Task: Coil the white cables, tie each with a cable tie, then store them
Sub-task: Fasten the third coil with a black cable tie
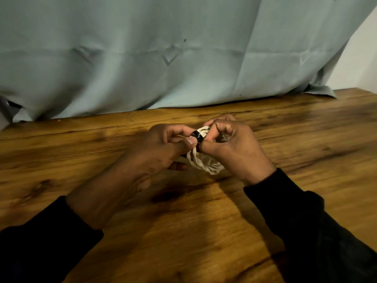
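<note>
Over the middle of the wooden counter (pixel 306 123), held just off the surface: a coiled white cable (pixel 201 161), pinched between both hands. Left hand (pixel 161 149) curled on the coil's left edge, thumb and forefinger clamped on a black cable tie (pixel 197 136) wrapped across the strands. Right hand (pixel 234 149) curled round the coil's right side, fingertips meeting the tie from the opposite side. Coil hanging edge-on between the palms, long axis running near to far, lower loop drooping toward the counter. Tie nearer the left thumb, likely the hand to cinch it. Storage spot not visible. Pale blue cloth (pixel 163 54) hanging behind.
</note>
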